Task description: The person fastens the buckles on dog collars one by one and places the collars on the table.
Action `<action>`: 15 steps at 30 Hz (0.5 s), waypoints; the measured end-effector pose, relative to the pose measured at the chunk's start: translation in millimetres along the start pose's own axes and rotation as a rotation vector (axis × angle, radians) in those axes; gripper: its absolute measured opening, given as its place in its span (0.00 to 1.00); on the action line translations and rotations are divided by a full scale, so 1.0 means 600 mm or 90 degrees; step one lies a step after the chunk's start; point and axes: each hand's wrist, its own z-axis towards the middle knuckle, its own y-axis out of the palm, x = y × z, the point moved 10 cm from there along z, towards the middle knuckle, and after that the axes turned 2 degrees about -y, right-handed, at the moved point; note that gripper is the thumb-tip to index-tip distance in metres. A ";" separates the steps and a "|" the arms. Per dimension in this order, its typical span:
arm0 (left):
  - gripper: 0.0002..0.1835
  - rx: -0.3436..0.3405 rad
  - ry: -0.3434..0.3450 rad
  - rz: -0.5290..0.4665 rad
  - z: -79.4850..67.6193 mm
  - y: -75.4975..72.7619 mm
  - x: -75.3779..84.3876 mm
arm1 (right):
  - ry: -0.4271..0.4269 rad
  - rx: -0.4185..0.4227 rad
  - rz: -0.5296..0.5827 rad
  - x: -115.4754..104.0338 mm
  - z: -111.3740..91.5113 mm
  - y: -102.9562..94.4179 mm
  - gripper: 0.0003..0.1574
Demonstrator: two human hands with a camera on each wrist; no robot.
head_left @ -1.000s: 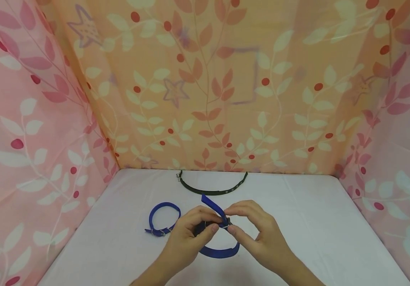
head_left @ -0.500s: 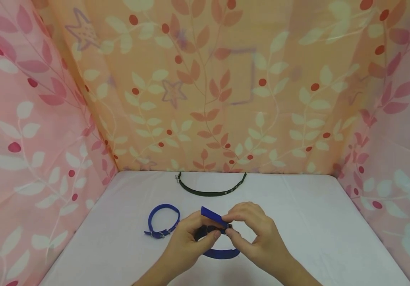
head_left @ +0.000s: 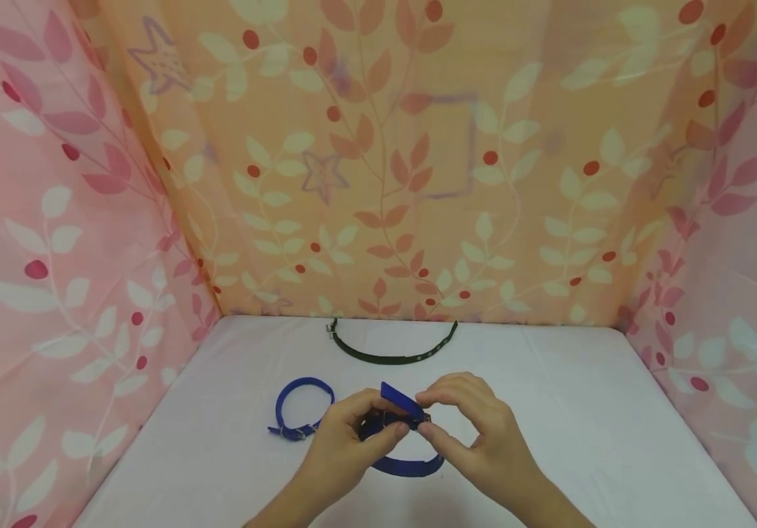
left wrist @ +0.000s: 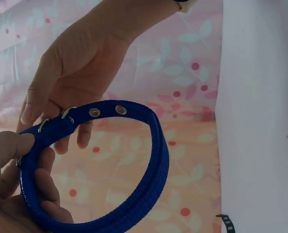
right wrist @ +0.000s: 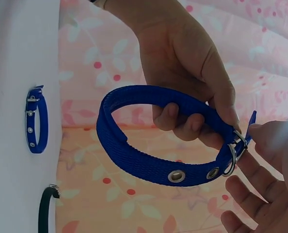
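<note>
A blue collar [head_left: 408, 468] with metal eyelets is held up as a closed loop by both hands. My left hand [head_left: 345, 433] grips the strap beside the buckle, thumb on one face and fingers round the other. At the metal buckle [right wrist: 238, 141], my right hand [head_left: 480, 425] pinches the strap between thumb and forefinger. The collar's free end [head_left: 400, 398] sticks up toward the left between the hands in the head view. In the right wrist view a metal ring [right wrist: 230, 165] hangs next to the buckle. Fingers partly hide the buckle in the head view.
A second blue collar [head_left: 304, 381], buckled into a loop, lies on the white table [head_left: 550, 389] to the left. Farther back, a dark green collar [head_left: 378, 359] lies unbuckled in a curve. Patterned cloth [head_left: 378, 183] walls the back and both sides.
The collar's free end has tipped down from its steeper stance one second ago, with the right forefinger following it. Both hands keep hold near the buckle. The collars on the table have stayed put.
</note>
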 end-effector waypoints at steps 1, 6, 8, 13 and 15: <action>0.09 -0.001 -0.013 0.000 0.000 0.000 -0.002 | -0.003 0.001 0.001 -0.001 0.000 0.000 0.27; 0.14 -0.020 -0.046 -0.002 0.000 0.006 -0.009 | -0.025 0.013 0.006 -0.006 0.000 -0.002 0.21; 0.16 -0.027 -0.052 0.007 0.001 0.007 -0.011 | -0.028 0.021 0.005 -0.006 0.000 -0.004 0.21; 0.20 -0.023 -0.101 -0.002 0.001 0.003 -0.026 | -0.024 0.049 0.009 -0.001 0.000 -0.013 0.25; 0.21 -0.021 -0.124 -0.011 0.000 0.001 -0.032 | -0.025 0.058 0.014 -0.001 0.000 -0.016 0.26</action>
